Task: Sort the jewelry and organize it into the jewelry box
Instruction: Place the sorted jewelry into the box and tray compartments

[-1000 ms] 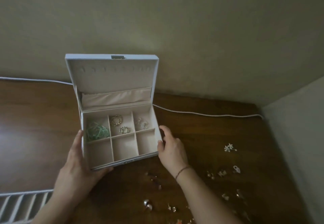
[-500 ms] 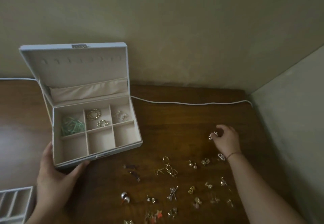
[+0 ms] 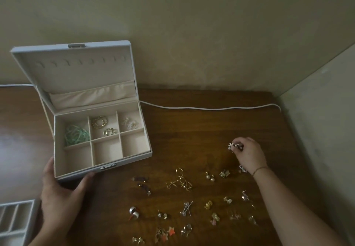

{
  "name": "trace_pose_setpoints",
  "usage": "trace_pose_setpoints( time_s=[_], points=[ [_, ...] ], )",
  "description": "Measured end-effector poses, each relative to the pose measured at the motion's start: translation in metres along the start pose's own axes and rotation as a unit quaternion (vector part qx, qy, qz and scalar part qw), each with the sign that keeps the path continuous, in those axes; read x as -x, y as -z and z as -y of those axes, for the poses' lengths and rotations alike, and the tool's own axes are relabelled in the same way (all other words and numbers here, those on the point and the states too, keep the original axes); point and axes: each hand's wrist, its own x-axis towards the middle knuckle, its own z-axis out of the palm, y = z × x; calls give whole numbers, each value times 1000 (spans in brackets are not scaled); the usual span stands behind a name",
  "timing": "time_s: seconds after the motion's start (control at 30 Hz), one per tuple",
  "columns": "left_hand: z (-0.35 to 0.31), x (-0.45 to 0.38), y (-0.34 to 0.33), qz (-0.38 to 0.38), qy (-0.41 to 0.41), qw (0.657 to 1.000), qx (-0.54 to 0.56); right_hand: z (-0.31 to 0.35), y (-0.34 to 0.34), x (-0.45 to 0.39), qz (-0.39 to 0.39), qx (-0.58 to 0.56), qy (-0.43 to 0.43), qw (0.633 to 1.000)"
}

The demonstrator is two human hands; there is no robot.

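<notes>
Right hand (image 3: 247, 154) pinches small white flower earrings (image 3: 233, 145) off the dark wooden bench (image 3: 192, 130), left hand (image 3: 61, 197) gripping the open white compartmented jewelry box (image 3: 101, 143); next, probably carry them to an empty compartment.

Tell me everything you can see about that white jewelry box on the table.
The jewelry box is white outside and lined in cream, with its lid standing open and a metal clasp at the front. Inside are six compartments: the back three hold a green tangle, gold hoops and small pale pieces; the front three look empty. It sits on the wooden table, and the left hand grips its front left corner.
</notes>
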Motion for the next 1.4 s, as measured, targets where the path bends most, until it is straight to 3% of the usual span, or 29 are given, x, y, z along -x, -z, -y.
trace_pose_setpoints(
  time_s=[0.4, 0.6, 0.73, 0.83, 0.9, 1.0, 1.07, 1.17, 1.4],
  points=[
    [8, 0, -7, -12, -49, 999, 6, 18, -24, -3, -36, -70, -24, 997],
    [9, -2, -5, -6, -63, 998, 26, 58, -22, 23, -78, -227, -15, 971],
    [13, -4, -5, -4, -66, 997, 42, 109, -22, 61, -96, -346, 70, 931],
    [17, -7, -4, -7, -68, 997, 36, 153, -34, 86, -51, -445, 138, 883],
    [19, -7, -4, -7, -71, 997, 34, 183, -45, 98, 47, -569, 129, 811],
    [21, -10, -4, -2, -75, 996, 38, 233, -60, 109, 227, -719, 61, 655],
    [23, -12, -5, -3, -79, 996, 39, 264, -68, 112, 275, -746, 49, 605],
    [26, -14, -4, 4, -82, 996, 45, 299, -81, 116, 294, -751, 45, 590],
    [35, -17, -1, 6, -106, 994, 39, 334, -106, 115, 327, -707, -15, 627]
  ],
)
